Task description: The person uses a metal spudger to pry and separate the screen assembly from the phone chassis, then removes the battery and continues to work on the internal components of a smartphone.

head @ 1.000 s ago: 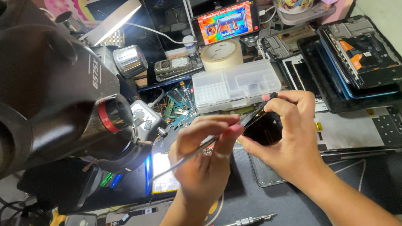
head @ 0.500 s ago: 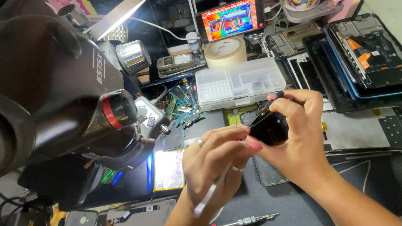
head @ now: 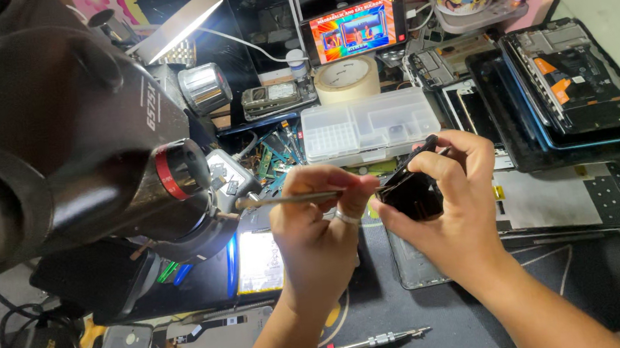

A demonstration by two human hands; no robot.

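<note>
- Head view: our left hand (head: pixel 316 235) pinches a thin tool (head: pixel 289 198), long axis level, tip pointing right.
- Our right hand (head: pixel 451 205) clasps the black part (head: pixel 412 192), touching the tip, just right of the left grip.

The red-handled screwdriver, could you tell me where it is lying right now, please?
In the head view, the red-handled screwdriver lies flat on the dark mat at the bottom centre, between the person's two forearms and untouched by either hand.
</note>
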